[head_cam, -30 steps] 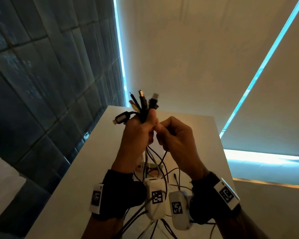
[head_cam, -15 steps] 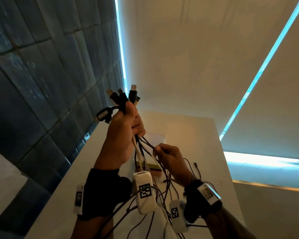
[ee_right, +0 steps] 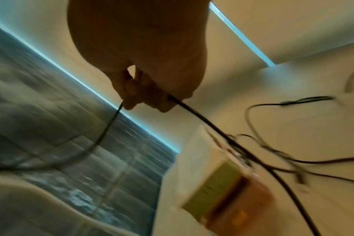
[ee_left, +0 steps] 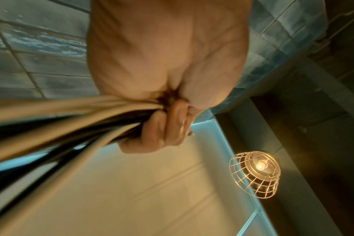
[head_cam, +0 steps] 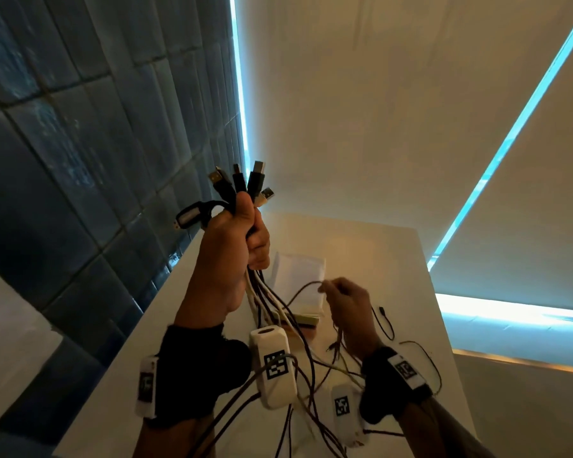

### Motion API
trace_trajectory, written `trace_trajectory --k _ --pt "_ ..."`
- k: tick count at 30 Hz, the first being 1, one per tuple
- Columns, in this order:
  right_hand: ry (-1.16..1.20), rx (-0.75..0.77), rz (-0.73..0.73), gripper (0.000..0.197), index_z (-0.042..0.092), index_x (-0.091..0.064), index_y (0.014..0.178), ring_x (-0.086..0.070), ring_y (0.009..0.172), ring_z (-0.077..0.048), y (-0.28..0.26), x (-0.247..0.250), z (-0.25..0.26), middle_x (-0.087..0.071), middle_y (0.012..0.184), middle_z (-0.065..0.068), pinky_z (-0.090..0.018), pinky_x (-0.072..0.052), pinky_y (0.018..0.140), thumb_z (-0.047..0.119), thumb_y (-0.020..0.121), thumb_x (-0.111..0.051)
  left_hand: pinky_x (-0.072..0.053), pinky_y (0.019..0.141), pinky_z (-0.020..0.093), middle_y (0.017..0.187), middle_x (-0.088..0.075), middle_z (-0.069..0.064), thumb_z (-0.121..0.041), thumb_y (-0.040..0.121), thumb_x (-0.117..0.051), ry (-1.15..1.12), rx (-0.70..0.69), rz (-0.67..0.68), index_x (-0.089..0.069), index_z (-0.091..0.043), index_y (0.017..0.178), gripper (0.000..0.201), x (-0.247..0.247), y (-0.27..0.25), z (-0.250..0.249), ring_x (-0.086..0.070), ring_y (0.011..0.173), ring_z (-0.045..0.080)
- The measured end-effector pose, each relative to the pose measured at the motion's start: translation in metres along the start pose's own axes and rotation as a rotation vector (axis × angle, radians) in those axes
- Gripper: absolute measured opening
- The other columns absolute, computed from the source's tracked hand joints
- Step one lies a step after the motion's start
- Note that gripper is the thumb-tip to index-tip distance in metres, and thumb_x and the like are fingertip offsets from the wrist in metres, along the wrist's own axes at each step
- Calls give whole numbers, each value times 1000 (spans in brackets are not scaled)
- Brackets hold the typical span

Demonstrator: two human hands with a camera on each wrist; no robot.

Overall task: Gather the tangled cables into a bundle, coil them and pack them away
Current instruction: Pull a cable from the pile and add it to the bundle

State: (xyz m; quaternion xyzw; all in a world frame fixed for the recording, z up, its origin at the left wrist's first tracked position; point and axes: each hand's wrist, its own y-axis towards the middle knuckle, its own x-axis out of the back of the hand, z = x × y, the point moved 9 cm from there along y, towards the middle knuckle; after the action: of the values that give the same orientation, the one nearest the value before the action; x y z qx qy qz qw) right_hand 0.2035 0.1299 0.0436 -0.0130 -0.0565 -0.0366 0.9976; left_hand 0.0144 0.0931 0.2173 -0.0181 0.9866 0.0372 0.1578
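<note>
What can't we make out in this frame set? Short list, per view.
- Head view: where the cable bundle ends; the lower strands run off the bottom edge.
- Left wrist: the plug ends; the left hand covers them, and the near cables are blurred.
- Right wrist: printing on the small box; motion blur smears it.
- Right wrist: how many strands the right hand pinches; its curled fingers hide the contact.

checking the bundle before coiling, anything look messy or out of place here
Yes. The left hand grips the cables near their plugs, but below it they splay into a loose tangle over the table. The right hand pinches one thin cable apart from the bundle. One plug juts sideways.
</note>
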Motion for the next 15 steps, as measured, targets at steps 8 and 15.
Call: trace_trajectory --k 8,15 --pt "427 321 254 20 0 -61 89 -23 45 -11 -44 -16 141 -35 54 1 -23 -20 42 16 94 -50 -57 53 30 81 -73 17 -40 103 -23 124 227 -42 -49 -15 93 37 -1 0 30 -72 66 24" --pt "408 189 451 20 6 -61 79 -17 47 -19 -54 -44 107 -31 55 -9 -35 -11 46 18 92 -53 -52 58 29 66 -58 1 -42 100 -26 -458 161 83 -42 -16 69 44 -15 -1 11 -58 55 14"
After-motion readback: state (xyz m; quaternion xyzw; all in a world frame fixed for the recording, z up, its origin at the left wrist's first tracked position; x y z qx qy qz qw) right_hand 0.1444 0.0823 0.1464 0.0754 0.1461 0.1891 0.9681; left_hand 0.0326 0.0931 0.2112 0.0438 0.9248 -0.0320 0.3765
